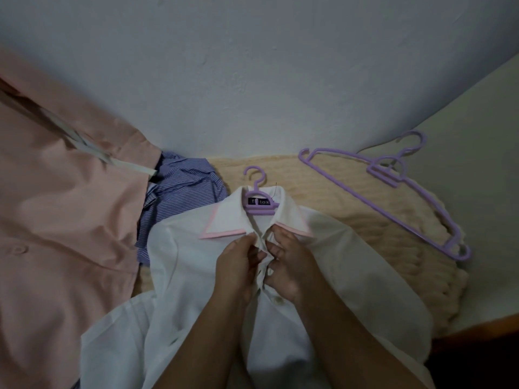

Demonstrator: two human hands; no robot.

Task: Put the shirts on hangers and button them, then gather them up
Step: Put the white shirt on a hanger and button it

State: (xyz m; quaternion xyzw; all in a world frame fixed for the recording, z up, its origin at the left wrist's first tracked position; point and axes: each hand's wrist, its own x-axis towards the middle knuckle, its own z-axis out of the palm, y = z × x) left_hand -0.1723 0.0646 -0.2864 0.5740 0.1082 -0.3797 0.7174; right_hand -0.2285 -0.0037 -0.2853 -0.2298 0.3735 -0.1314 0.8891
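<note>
Both hands, left hand (238,265) and right hand (292,265), fingers pinching placket of white pink-collared cotton shirt (323,276) on lilac plastic hanger (258,196), centre, atop cream knitted blanket (351,197). Spare lilac hangers (387,178) far right; striped blue shirt (179,189), peach shirt (64,220) left.

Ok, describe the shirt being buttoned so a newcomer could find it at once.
Start at the cream knitted blanket below the pale wall. The white shirt lies at its middle, between the pink shirt on the left and spare purple hangers on the right. Only it has a pink-edged collar, a purple hanger inside, and both hands pinching its placket.
</note>
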